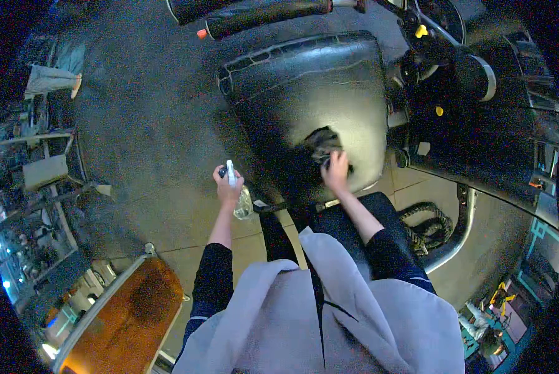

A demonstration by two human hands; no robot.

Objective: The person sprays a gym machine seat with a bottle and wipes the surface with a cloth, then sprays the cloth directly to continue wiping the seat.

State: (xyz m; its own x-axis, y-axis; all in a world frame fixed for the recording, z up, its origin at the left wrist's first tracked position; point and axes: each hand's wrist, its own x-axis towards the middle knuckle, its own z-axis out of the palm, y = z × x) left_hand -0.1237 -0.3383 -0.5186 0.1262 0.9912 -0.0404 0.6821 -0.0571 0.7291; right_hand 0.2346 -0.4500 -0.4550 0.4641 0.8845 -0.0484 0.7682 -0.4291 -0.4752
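A spray bottle (244, 204) with a clear body and a white spray head is gripped in my left hand (228, 188), out to the left of a padded seat. The seat (304, 93) is black, wide and shiny, with cracked-looking seams along its far edge. On its near part lies a dark crumpled cloth (324, 142). My right hand (336, 176) is closed on the near end of this cloth and presses it against the padding. The fingertips are partly hidden by the cloth.
Black padded rollers (267, 19) lie beyond the seat. A machine frame with yellow knobs (421, 31) stands at the right, above a coiled rope (429, 227) and a bent metal tube (461, 243). An orange-brown padded bench (127, 315) is at the lower left. A person (491, 343) appears lower right.
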